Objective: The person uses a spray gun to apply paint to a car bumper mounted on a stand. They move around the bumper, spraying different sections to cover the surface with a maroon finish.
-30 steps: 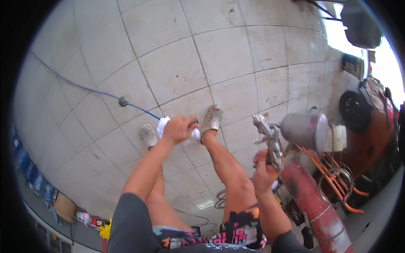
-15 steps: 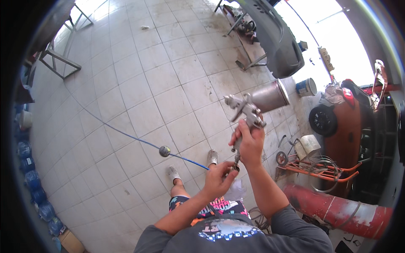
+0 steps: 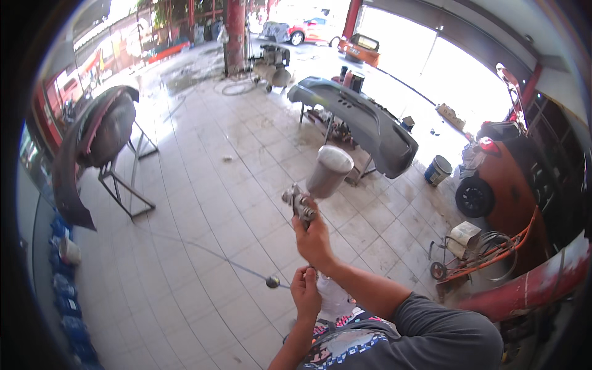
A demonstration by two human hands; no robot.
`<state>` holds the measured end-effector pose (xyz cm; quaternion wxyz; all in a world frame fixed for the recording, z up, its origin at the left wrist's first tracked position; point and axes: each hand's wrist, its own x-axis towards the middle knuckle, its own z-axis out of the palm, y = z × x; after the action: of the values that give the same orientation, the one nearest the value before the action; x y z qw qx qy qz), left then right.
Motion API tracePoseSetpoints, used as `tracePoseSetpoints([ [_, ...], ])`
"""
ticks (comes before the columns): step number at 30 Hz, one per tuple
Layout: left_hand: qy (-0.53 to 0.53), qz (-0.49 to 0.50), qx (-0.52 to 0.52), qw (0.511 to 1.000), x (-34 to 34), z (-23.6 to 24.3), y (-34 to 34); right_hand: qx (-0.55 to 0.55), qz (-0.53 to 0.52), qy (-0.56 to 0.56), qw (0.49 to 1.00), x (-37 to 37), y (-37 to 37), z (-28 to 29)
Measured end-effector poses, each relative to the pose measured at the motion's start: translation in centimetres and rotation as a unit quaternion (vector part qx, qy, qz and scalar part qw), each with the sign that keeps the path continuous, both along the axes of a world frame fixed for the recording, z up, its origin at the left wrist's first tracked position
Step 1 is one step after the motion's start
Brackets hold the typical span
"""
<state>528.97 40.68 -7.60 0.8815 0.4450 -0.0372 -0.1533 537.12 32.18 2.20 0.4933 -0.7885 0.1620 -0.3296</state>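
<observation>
My right hand (image 3: 316,239) is wrapped round the grip of a metal spray gun (image 3: 301,206). A large greyish-white paint cup (image 3: 328,174) sits on the gun and tilts away to the right. Just below the grip, my left hand (image 3: 305,293) is closed at the end of a blue air hose (image 3: 237,264); its fingers cover the fitting, so whether it is joined to the gun cannot be seen. A round dark piece (image 3: 272,282) rides on the hose left of that hand.
A grey car bumper (image 3: 370,126) rests on a stand ahead, and a dark bumper (image 3: 102,139) on another at left. A bucket (image 3: 438,171), an orange hand truck (image 3: 493,253) and a red cylinder (image 3: 530,287) are at right. Blue bottles (image 3: 65,287) line the left wall.
My view has lifted toward the far end of the shop. The gun has turned, its cup now more upright. Both hands remain close together at the grip's lower end.
</observation>
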Motion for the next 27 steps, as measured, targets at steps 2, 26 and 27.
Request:
tracePoseSetpoints([
  [2, -0.035, 0.003, 0.059, 0.998, 0.3, 0.7, 1.2, 0.042, 0.018, 0.034, 0.998, -0.4, 0.9, 0.9],
  [26, 0.202, -0.153, -0.368, 0.895, 8.5, -24.4, 22.3, 0.392, 0.349, 0.048, 0.85, -4.1, -2.4, 3.7],
  [27, 0.178, -0.147, -0.393, 0.89, 8.9, -23.0, 20.7, 0.377, 0.348, 0.062, 0.856, -4.8, -3.8, 3.3],
])
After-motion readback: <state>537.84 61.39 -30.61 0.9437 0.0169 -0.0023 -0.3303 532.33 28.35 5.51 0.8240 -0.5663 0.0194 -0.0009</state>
